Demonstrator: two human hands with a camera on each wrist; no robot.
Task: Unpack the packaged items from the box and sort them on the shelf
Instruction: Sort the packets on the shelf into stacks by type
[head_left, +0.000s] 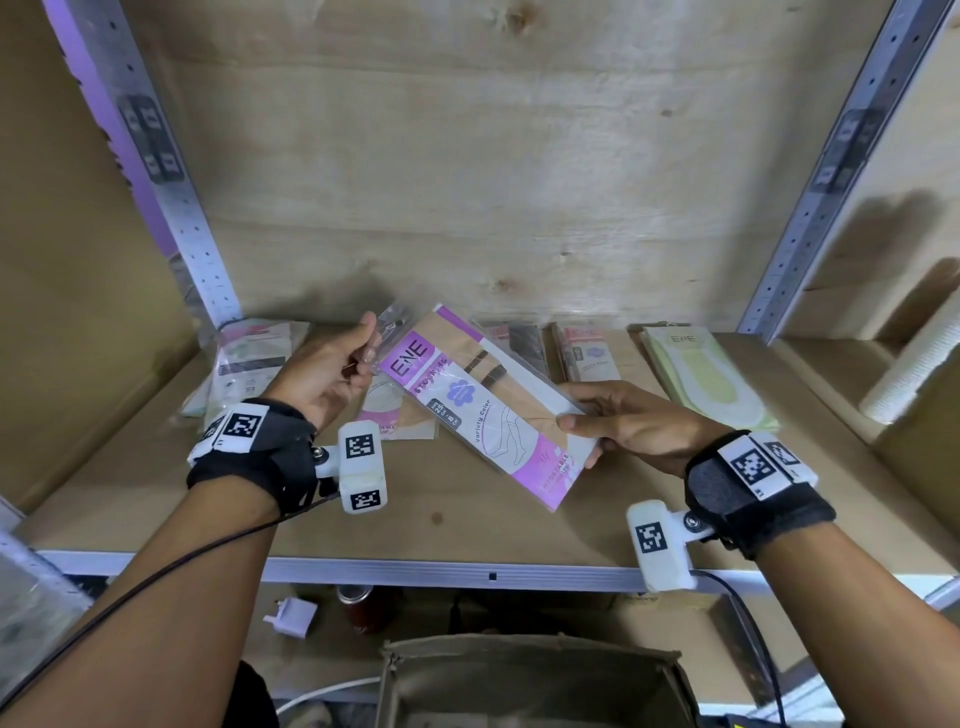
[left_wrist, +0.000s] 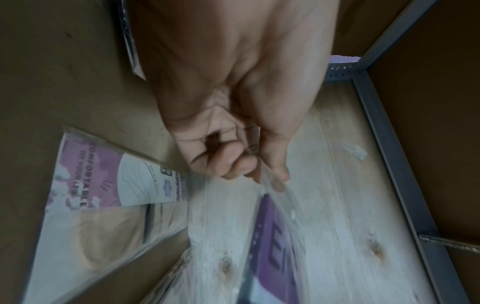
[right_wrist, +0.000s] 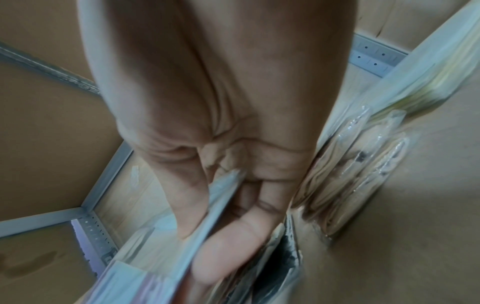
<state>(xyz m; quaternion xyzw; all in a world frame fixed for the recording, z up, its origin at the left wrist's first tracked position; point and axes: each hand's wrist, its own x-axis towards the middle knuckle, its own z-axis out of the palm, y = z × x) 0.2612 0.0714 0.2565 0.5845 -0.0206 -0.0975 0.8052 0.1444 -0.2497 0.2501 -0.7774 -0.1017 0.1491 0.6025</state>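
A pink and white ENE stocking package (head_left: 467, 400) is held slanted above the wooden shelf (head_left: 467, 535) by both hands. My left hand (head_left: 363, 356) pinches the clear flap at its upper end. In the left wrist view the left hand (left_wrist: 259, 176) has thumb and fingertips closed on that flap, and the purple package (left_wrist: 272, 236) hangs below. My right hand (head_left: 576, 413) grips the package's lower right edge, thumb on top. In the right wrist view the right hand (right_wrist: 207, 230) holds the package (right_wrist: 155, 267) edge-on. The open cardboard box (head_left: 530, 680) stands below the shelf's front edge.
Along the back of the shelf lie a left pile of packages (head_left: 249, 364), a pink package (head_left: 395, 410), dark stockings (head_left: 524, 343), another pack (head_left: 587, 353) and green socks (head_left: 706, 374). Metal uprights (head_left: 171, 197) flank the bay. A white plug (head_left: 291, 616) sits on the lower level.
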